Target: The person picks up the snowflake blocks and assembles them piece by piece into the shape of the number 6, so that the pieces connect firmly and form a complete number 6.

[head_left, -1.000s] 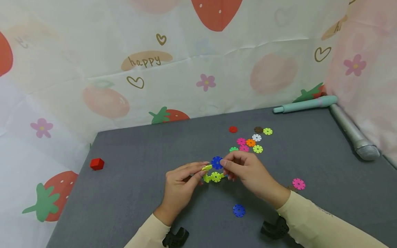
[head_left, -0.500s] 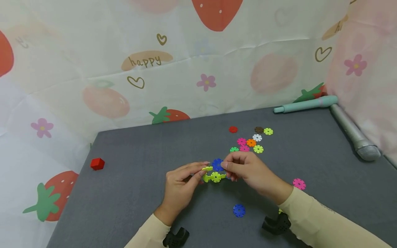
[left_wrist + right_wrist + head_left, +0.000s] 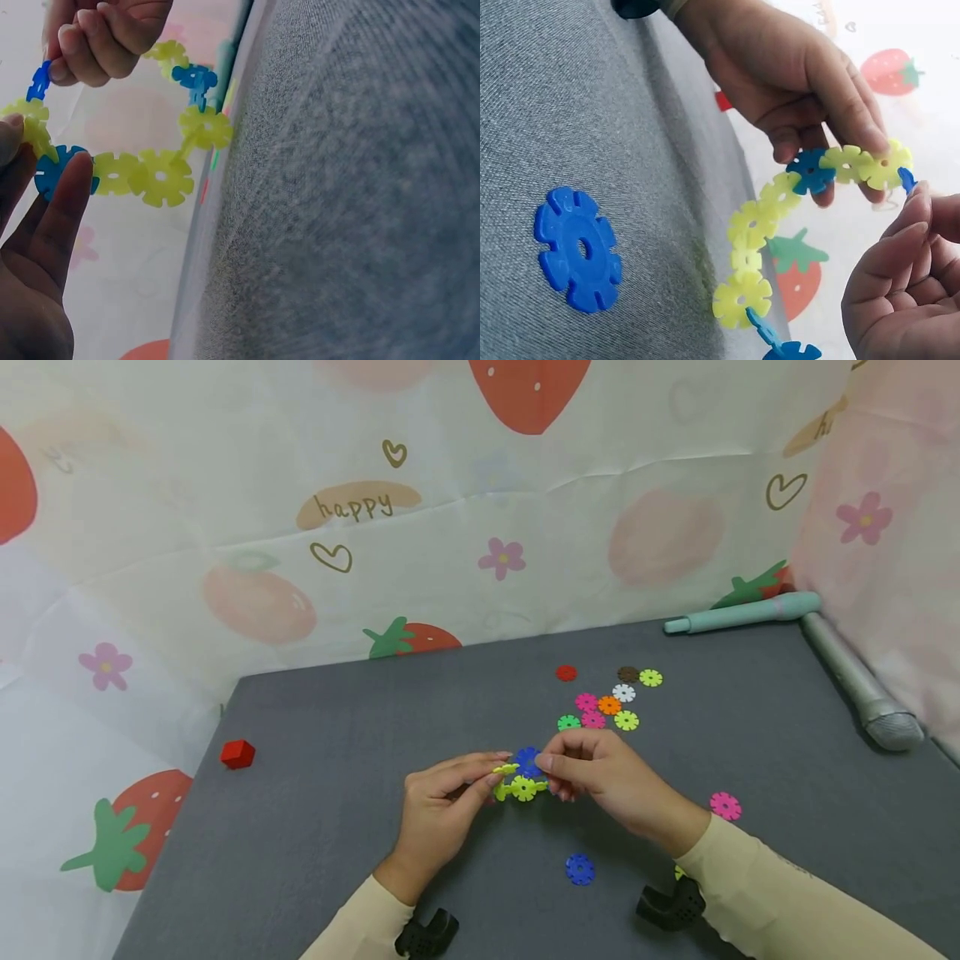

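Note:
My left hand (image 3: 438, 818) grips one end of a curved chain of yellow and blue snowflake discs (image 3: 751, 223), thumb and fingers on its last few pieces. Between thumb and forefinger of my right hand (image 3: 622, 785) is a blue snowflake disc (image 3: 527, 762). In the right wrist view that blue disc appears edge-on, right at the rim of the chain's yellow end disc (image 3: 886, 163). The rest of the chain hangs in a loop; my right hand hides part of it in the head view. A loose blue disc (image 3: 580, 869) lies on the table nearer to me.
Several loose discs in mixed colours (image 3: 609, 705) lie beyond my right hand. A pink disc (image 3: 725, 806) is by the right sleeve. A red cube (image 3: 237, 754) sits at the left. At the back right lie a silver microphone (image 3: 862, 685) and a teal stick-shaped object (image 3: 742, 612).
The blue disc in my right hand has come down a little and turned slightly beside the yellow end disc. My left hand stays nearly still, keeping its grip on the chain.

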The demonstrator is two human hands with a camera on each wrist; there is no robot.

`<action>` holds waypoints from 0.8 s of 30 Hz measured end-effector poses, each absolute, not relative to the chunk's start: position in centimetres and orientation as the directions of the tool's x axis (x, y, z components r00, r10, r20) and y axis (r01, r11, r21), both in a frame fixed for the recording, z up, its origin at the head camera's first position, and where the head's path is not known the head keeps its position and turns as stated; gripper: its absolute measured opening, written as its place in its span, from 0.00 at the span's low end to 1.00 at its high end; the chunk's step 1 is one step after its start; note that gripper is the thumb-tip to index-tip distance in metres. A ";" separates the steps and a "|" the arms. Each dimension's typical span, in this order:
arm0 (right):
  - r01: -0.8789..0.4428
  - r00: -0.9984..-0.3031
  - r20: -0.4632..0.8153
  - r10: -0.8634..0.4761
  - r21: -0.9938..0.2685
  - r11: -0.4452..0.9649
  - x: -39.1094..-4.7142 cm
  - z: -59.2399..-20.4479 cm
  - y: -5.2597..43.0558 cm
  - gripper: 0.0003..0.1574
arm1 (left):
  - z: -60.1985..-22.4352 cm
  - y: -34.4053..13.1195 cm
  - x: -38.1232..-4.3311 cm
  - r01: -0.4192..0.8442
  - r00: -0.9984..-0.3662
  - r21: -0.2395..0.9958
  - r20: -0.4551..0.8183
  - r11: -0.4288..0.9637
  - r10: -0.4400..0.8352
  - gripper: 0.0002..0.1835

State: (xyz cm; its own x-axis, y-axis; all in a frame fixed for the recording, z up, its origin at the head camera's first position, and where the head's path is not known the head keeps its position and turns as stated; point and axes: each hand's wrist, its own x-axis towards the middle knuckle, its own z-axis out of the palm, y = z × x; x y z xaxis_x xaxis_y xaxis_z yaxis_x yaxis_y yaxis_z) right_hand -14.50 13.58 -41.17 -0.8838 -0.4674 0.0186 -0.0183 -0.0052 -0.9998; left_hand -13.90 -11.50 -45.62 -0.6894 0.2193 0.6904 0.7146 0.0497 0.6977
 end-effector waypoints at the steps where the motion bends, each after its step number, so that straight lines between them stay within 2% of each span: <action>1: -0.020 -0.881 0.020 -0.472 -1.000 -0.005 -14.5 -41.2 13.6 0.17 | -45.6 -11.5 -13.9 0.716 -0.689 0.696 0.691 0.054 0.219 0.12; 10: -0.053 -0.872 0.028 -0.489 -0.998 0.037 -14.4 -40.5 13.0 0.17 | -45.5 -11.5 -13.7 0.725 -0.681 0.687 0.703 0.053 0.205 0.12; 17: -0.047 -0.886 0.024 -0.462 -0.998 0.039 -14.3 -40.6 12.5 0.16 | -45.8 -11.4 -13.9 0.680 -0.717 0.732 0.653 0.038 0.245 0.14; 24: -0.066 -0.921 0.055 -0.384 -0.998 0.015 -13.6 -40.1 13.9 0.16 | -46.4 -12.0 -14.1 0.621 -0.774 0.776 0.585 0.109 0.240 0.15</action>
State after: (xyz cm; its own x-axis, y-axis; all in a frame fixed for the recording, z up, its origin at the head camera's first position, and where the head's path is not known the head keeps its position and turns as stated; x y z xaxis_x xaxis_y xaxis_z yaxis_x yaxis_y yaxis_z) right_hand -13.56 13.94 -40.08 -0.9215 -0.3845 0.0554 -0.0662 0.0150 -0.9977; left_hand -14.07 -11.98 -46.39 -0.7745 0.2402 0.5853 0.6206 0.1091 0.7765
